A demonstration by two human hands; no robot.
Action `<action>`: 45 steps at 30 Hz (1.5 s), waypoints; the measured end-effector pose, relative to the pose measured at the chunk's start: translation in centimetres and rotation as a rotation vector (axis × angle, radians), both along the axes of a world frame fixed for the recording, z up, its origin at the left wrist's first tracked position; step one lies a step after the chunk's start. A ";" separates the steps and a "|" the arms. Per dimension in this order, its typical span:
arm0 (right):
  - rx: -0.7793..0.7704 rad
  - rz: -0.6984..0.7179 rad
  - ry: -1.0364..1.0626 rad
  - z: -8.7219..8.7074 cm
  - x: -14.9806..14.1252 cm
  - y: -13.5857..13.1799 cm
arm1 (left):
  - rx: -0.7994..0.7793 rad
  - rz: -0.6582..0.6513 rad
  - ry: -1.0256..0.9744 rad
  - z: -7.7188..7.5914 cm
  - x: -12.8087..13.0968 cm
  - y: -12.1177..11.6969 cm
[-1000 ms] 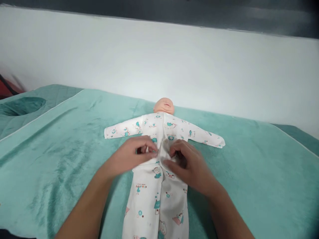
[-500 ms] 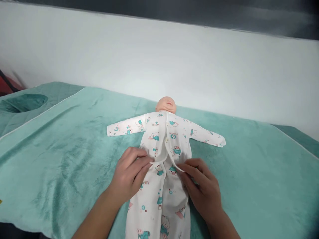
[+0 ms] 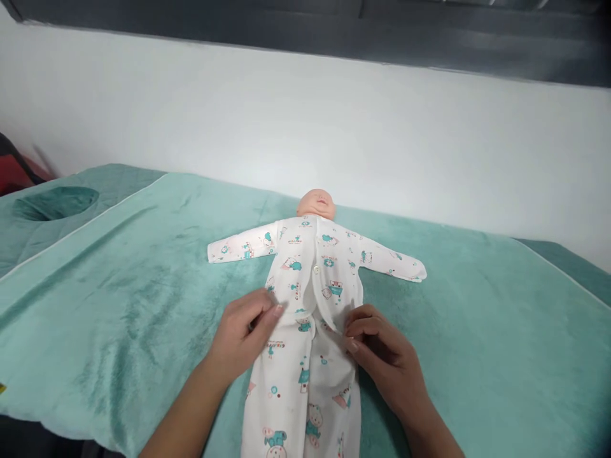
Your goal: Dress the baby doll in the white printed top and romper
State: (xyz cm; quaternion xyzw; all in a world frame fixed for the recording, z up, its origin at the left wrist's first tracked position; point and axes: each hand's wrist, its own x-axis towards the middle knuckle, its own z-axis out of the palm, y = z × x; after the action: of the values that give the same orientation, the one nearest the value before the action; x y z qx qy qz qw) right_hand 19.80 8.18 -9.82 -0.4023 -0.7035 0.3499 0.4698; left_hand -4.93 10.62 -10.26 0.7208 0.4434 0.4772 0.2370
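A baby doll [image 3: 316, 203] lies on its back on a teal blanket [image 3: 119, 286], head toward the wall, arms spread. It wears a white romper [image 3: 305, 254] with teal and pink cartoon prints and a small button on the chest. My left hand [image 3: 243, 337] rests at the doll's waist on the left, fingers together, pinching the lower hem of the top. My right hand [image 3: 382, 356] is at the waist on the right, fingers curled and pinching the other side of the hem. The romper legs run down between my forearms to the bottom of the view.
A white wall [image 3: 334, 127] rises just behind the doll's head. At far left the darker green pad has a round hollow [image 3: 55, 202], with something red [image 3: 14, 175] behind it. The blanket's front edge drops off at the lower left.
My hands have moved down from the chest to the waist, drawing the top's hem down and flat. The front flap, lifted half a second ago, now lies closer to the body.
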 end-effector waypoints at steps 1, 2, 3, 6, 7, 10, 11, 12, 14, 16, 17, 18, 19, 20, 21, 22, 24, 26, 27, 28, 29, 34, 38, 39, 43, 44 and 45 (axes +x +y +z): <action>-0.029 -0.046 0.038 -0.2 0.1 0.0 | -0.047 0.075 -0.015 0.0 0.0 0.1; -0.056 -0.118 0.066 -0.4 0.1 0.0 | -0.090 0.150 -0.031 -0.1 -0.1 0.2; -0.083 -0.210 0.080 -0.6 0.2 0.0 | -0.128 0.213 -0.044 -0.1 -0.1 0.3; -0.196 -0.423 0.041 -0.9 0.1 0.3 | -0.254 0.275 -0.012 -0.1 0.0 0.5; -0.238 -0.430 0.001 -1.0 0.1 0.3 | -0.292 0.270 0.018 -0.1 0.1 0.6; -0.319 -0.364 -0.149 -0.8 -0.1 0.4 | -0.364 0.274 0.079 -0.2 0.1 0.9; -0.332 -0.344 -0.185 -0.7 -0.1 0.4 | -0.370 0.289 0.087 -0.2 0.0 1.1; -0.347 -0.325 -0.208 -0.6 0.0 0.5 | -0.372 0.310 0.101 -0.2 -0.2 1.4; -0.370 -0.293 -0.241 -0.3 0.8 1.0 | -0.347 0.367 0.182 -0.4 -1.0 2.4; -0.314 -0.305 -0.305 -0.2 2.0 2.1 | -0.222 0.460 0.342 -0.7 -2.0 3.8; -0.253 -0.332 -0.353 -0.2 2.8 2.9 | -0.129 0.512 0.437 -0.9 -2.5 4.6; -0.179 -0.367 -0.404 -0.4 3.6 3.7 | -0.031 0.554 0.532 -1.1 -2.9 5.5; -0.106 -0.396 -0.453 -0.6 4.3 4.7 | 0.056 0.578 0.617 -1.2 -3.2 6.3; -0.044 -0.414 -0.494 -0.9 4.9 5.6 | 0.118 0.585 0.685 -1.4 -3.5 7.1; 0.006 -0.418 -0.528 -1.3 5.3 6.4 | 0.148 0.581 0.736 -1.5 -3.6 7.9; 0.046 -0.411 -0.559 -1.6 5.5 7.1 | 0.149 0.575 0.768 -1.6 -3.7 8.7; 0.117 -0.381 -0.624 -2.2 5.5 8.1 | 0.097 0.581 0.786 -1.7 -3.8 9.9; 0.143 -0.365 -0.684 -2.5 5.3 8.4 | 0.008 0.611 0.777 -1.8 -4.0 10.6; 0.127 -0.377 -0.695 -2.5 5.3 8.3 | -0.034 0.625 0.770 -1.8 -4.1 10.8; 0.091 -0.414 -0.679 -2.5 5.5 8.2 | -0.066 0.641 0.762 -1.8 -4.2 10.9; 0.042 -0.472 -0.639 -2.5 5.9 8.1 | -0.087 0.657 0.754 -1.8 -4.4 10.9; -0.045 -0.900 -0.442 -2.6 10.3 8.6 | -0.053 0.707 0.725 -1.4 -4.7 10.3; -0.125 -0.952 -0.501 -2.8 13.3 10.2 | -0.022 0.765 0.695 -1.2 -4.9 10.2; -0.157 -0.933 -0.513 -2.7 13.7 10.6 | -0.038 0.773 0.679 -1.3 -5.1 10.2; -0.211 -0.886 -0.490 -2.1 14.6 11.8 | -0.180 0.763 0.456 -1.5 -6.2 10.4; -0.207 -0.866 -0.467 -2.0 14.8 12.0 | -0.204 0.752 0.390 -1.6 -6.6 10.3; -0.197 -0.850 -0.441 -2.0 15.0 12.2 | -0.216 0.745 0.339 -1.7 -6.9 10.1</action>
State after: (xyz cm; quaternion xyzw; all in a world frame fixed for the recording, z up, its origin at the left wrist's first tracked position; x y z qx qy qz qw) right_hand 34.82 20.37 -11.80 -0.7612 -0.5231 0.0984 0.3706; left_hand -11.84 20.69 -11.94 0.5506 0.7538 0.3557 0.0462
